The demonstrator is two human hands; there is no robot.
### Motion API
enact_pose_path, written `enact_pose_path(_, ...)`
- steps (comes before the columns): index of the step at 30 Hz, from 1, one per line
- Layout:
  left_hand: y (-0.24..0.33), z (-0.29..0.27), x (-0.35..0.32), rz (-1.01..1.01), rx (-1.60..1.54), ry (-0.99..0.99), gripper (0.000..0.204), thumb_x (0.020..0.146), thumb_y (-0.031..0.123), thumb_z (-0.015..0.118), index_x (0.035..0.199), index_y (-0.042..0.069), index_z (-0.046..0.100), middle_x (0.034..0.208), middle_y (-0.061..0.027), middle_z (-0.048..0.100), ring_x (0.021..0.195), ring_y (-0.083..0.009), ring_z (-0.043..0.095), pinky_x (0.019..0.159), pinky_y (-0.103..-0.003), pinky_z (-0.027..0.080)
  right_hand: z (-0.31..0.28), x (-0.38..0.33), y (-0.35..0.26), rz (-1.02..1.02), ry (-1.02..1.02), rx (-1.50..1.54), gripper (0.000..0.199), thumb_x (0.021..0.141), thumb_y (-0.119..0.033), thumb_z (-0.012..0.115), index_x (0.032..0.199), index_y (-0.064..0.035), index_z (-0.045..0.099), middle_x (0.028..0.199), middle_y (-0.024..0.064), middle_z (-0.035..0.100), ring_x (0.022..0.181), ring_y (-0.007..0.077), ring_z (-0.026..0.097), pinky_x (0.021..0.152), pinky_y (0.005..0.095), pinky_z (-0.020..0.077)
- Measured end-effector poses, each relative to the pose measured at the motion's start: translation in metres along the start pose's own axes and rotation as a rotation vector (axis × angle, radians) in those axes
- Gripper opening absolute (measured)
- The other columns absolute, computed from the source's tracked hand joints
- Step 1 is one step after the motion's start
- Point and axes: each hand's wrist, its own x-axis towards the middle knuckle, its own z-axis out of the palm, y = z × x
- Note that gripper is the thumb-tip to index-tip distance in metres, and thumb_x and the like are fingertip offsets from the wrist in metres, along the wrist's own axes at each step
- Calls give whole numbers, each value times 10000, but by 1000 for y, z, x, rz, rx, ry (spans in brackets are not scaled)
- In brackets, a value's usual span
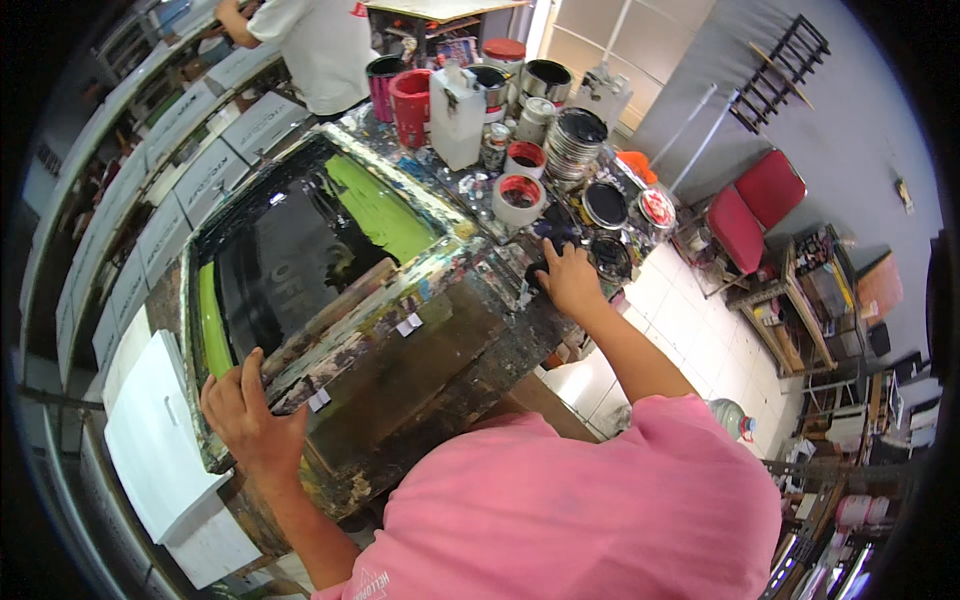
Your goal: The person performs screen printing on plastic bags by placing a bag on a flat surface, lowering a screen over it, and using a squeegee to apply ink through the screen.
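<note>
Paint-crusted wood is framing the large rectangular printing screen (330,260), whose dark mesh is carrying two bands of bright green ink, and this frame is lying tilted across the paint-smeared tabletop (470,330). Its long axis is running from the near left, where the left hand is, up and away toward the right. The left hand (245,415) is resting on the frame's nearest corner, fingers spread over the top edge and curling round it, so it is gripping the frame rather than lying flat. From this hand the mesh is lying straight ahead and slightly to the right; the nearer green band is just beyond the fingertips, and the wider green patch is well beyond it near the far rail.

The right hand (568,280) is reaching out past the right end of the frame, apart from it. It is lying palm down on the tabletop's outer edge, fingers bent over something small and dark; whether it is clamped on that or only pressing there cannot be told. Just beyond this hand a cluster of open round paint tins (575,140) and black lids is standing, with a white tub of red ink (520,195) just ahead of it, toward the left.

So the left hand is the one on the frame, and the right is the nearer one to the tins.

Behind the tabletop another person in a white shirt (320,50) is standing by the shelves.
</note>
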Motion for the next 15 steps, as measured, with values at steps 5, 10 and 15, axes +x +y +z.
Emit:
enact_pose_path(5,-2,4,-2,2,1,5,712,587,217,906,1250,99,676,1043,-118,603,1043,-331,595,1075,-533,443,12,4,2,-87,28,-22,369,865,-150,731,1209,-28,675,1073,144,682,1034,351,632,825,417,599)
enact_pose_path(10,-2,4,-4,-12,-12,4,730,565,211,907,1251,106,681,1047,-107,608,1045,-328,596,1080,-530,438,-48,7,-6,-69,272,408,305,904,-76,629,1191,-35,723,1074,183,717,1010,370,643,844,447,548)
enact_pose_path(15,-5,0,-5,-33,-6,-36,798,490,180,905,1255,132,683,1058,-90,603,1052,-327,588,1081,-539,432,-61,-22,-89,-315,-366,1186,281,972,-145,656,1198,10,716,1026,66,726,1028,186,659,891,336,506)
